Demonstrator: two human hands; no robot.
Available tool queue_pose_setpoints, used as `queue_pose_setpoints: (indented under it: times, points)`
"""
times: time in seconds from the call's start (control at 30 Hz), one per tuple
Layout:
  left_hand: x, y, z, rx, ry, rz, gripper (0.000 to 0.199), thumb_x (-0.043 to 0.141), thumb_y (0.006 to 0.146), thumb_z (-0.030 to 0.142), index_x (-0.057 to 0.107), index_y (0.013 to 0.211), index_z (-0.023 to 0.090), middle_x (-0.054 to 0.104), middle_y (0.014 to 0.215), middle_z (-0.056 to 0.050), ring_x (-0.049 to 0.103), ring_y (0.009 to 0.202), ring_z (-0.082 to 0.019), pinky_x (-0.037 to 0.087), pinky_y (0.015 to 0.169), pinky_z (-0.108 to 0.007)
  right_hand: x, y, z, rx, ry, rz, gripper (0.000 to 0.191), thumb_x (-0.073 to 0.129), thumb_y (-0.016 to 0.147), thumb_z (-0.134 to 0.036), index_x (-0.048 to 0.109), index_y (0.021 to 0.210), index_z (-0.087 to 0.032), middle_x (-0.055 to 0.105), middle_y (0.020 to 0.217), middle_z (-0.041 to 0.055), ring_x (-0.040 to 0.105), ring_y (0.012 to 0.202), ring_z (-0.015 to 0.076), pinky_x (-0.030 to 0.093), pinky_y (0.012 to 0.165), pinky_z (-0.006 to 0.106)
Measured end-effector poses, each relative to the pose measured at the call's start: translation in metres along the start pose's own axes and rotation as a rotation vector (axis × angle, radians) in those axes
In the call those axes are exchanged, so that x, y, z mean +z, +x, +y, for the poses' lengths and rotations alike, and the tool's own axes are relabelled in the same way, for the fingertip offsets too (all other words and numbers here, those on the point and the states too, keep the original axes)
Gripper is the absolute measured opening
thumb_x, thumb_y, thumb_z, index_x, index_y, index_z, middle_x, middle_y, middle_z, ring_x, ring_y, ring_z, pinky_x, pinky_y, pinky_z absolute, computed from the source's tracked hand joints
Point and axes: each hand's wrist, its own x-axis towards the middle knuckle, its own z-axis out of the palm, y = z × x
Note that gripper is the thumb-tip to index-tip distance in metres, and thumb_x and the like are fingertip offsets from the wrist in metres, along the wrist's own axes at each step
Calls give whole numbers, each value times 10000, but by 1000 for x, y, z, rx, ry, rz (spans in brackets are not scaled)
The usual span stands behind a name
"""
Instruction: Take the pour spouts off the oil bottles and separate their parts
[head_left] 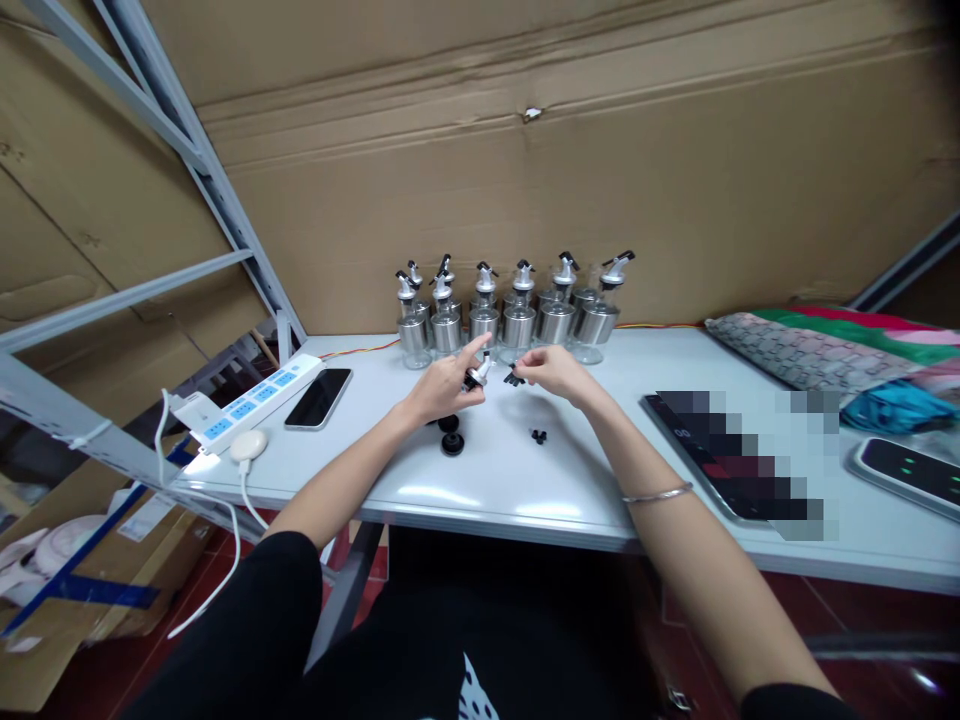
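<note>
My left hand [448, 385] is closed around a silver-and-black pourer spout [477, 374], its index finger stretched out past it. Just to the right, my right hand [555, 372] pinches a small black plastic piece [514, 376], apart from the spout. Below the hands lie a round black cap [452, 443] and a second black cap [448, 423], the latter partly behind the first. A few tiny black pieces [538, 436] sit on the table under my right hand. Behind both hands stand several glass bottles with steel sleeves [519, 326], topped with silver pourers and black flip lids.
On the white table [480, 500], a power strip [259, 400] and a phone [319, 399] lie at left, with a round white charger [248, 445]. A tablet-like device [697, 450], a digital display [911, 470] and a patterned cloth bundle [825, 350] are at right. Cardboard [525, 190] backs the table.
</note>
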Motion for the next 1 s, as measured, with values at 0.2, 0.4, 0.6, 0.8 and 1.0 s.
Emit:
queue_pose_setpoints:
  times: [0.2, 0.4, 0.6, 0.8, 1.0]
  points:
    - [2, -1, 0, 43, 41, -21, 841, 518, 710, 159, 131, 1456, 192, 651, 931, 1, 573, 737, -124, 452, 742, -232, 2, -10, -16, -192, 582, -64, 283, 711, 622, -393, 589, 709, -153, 574, 552, -19, 453, 499, 72, 312, 451, 200]
    - [2, -1, 0, 25, 10, 1, 741, 503, 714, 155, 246, 1409, 181, 652, 925, -11, 574, 742, -122, 457, 732, -229, 4, -11, -18, -206, 681, -83, 350, 799, 533, -411, 607, 655, -146, 525, 476, -40, 414, 427, 60, 309, 415, 217]
    - [2, -1, 1, 16, 26, 3, 700, 517, 701, 144, 308, 1368, 166, 649, 925, -13, 576, 742, -121, 458, 738, -230, 7, -15, -23, -222, 725, -59, 363, 814, 504, -416, 606, 627, -145, 552, 485, -37, 449, 431, 69, 370, 453, 242]
    - [-1, 0, 0, 7, 54, 30, 663, 516, 695, 149, 354, 1337, 171, 651, 915, -6, 579, 757, -128, 459, 766, -243, 8, -14, -20, -221, 712, -85, 347, 803, 529, -400, 653, 700, -138, 589, 531, -23, 488, 474, 83, 396, 503, 256]
    - [-1, 0, 0, -27, 69, 98, 653, 534, 679, 147, 389, 1315, 176, 657, 892, -11, 582, 841, -156, 449, 836, -280, 10, -12, -15, -227, 741, -143, 355, 797, 552, -383, 662, 778, -145, 607, 581, -20, 516, 516, 93, 420, 554, 275]
